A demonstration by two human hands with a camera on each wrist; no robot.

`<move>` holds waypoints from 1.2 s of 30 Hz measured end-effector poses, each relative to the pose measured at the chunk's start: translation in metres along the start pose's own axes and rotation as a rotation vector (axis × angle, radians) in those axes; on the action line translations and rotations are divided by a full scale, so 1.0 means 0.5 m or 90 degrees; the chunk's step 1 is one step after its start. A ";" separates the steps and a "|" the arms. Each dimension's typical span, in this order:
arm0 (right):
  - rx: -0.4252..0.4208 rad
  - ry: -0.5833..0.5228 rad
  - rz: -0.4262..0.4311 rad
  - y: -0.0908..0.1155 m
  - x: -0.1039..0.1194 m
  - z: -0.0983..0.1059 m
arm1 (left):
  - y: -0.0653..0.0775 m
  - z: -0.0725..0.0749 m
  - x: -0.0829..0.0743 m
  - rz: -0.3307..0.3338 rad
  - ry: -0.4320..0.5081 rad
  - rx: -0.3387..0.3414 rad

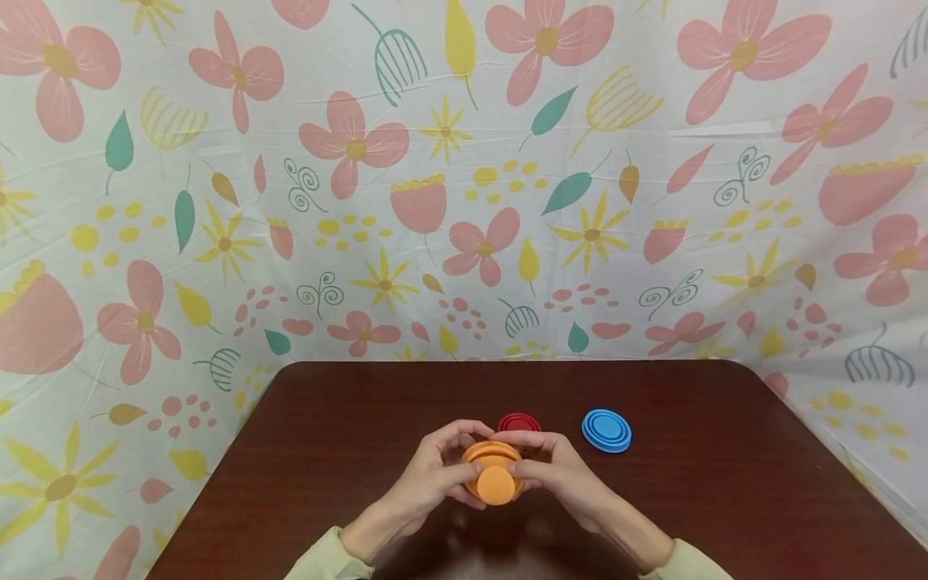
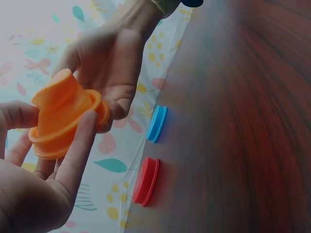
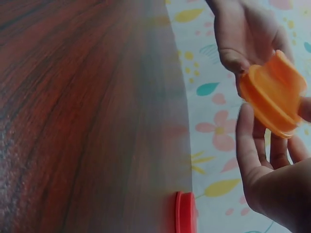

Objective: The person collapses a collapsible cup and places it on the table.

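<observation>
An orange collapsible silicone cup (image 1: 496, 486) is held above the near part of the table, its small round base facing me. Its stepped wall is partly pushed out and looks skewed in the left wrist view (image 2: 60, 114). My left hand (image 1: 432, 475) grips its left side, thumb by the base and fingers round the rim. From the right, my right hand (image 1: 564, 474) grips it the same way. A flattened red cup (image 1: 519, 422) lies just beyond the hands, partly hidden by them. Farther right lies a flattened blue cup (image 1: 606, 430) with concentric rings.
The dark brown wooden table (image 1: 348, 411) spans the lower view. A white cloth (image 1: 464, 306) printed with flowers and leaves hangs behind it and along both sides. Pale sleeves (image 1: 329, 557) cover both forearms.
</observation>
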State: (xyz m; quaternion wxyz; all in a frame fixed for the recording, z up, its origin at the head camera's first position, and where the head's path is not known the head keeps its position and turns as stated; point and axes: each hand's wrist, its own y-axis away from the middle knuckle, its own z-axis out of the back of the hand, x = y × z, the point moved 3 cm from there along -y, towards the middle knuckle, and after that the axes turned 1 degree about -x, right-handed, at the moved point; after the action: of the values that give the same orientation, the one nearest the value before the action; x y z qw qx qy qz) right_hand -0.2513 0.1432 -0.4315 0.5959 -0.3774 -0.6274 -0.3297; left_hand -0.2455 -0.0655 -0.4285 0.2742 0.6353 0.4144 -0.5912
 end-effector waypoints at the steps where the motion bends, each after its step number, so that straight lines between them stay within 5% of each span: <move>1: -0.006 0.009 0.004 -0.001 0.001 -0.001 | -0.001 -0.001 0.000 -0.002 -0.001 -0.002; 25: -0.015 -0.032 0.011 0.000 0.004 0.005 | 0.000 0.000 0.004 0.051 0.066 -0.023; 36: -0.012 0.001 0.023 -0.005 0.002 0.000 | -0.005 0.002 0.006 0.020 0.036 -0.041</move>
State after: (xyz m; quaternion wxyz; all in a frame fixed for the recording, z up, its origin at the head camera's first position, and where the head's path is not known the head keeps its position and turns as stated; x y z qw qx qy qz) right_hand -0.2534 0.1420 -0.4304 0.5983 -0.3943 -0.6170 -0.3253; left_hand -0.2483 -0.0645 -0.4311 0.2923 0.6489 0.4307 -0.5549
